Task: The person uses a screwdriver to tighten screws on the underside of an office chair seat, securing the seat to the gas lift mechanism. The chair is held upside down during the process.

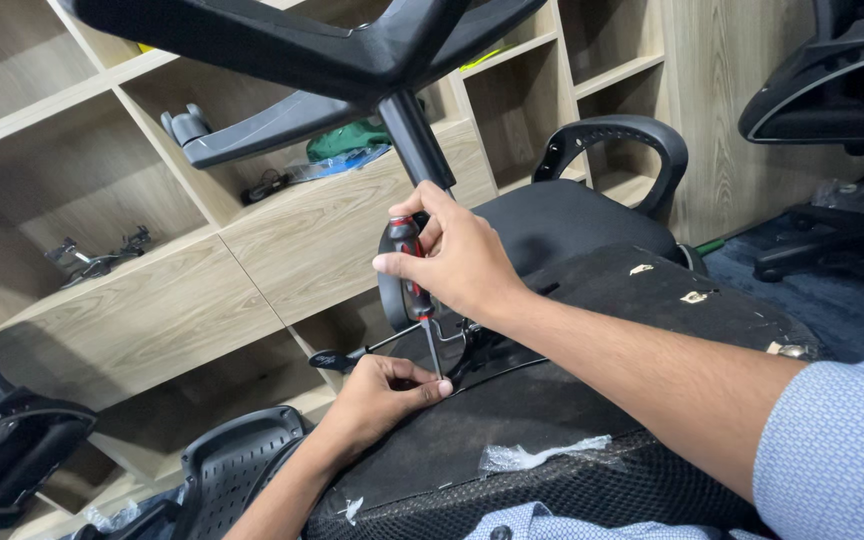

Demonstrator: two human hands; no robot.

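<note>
- Here the right hand (457,262) closes around the red-and-black handle of a screwdriver (414,290), fingers wrapped and the thumb laid along the grip, holding the tool nearly upright.
- Directly below that hand, the screwdriver's metal shaft runs down to its tip, which meets the fingers of the left hand (382,398).
- The left hand is pinched together at the tip, thumb against fingertips; it seems to steady a small screw there, though the piece itself is too small to make out.
- Both hands work on the underside of an upturned chair seat (552,410), black with a mesh edge, which lies under and to the right of them.
- Just behind the left hand, a black lever (347,357) sticks out from the seat mechanism.
- Above the right hand rises the chair's gas column (414,140), topped by the black star base (302,40).
- Beyond the hands stands a wooden shelf unit (152,300) holding small parts.
</note>
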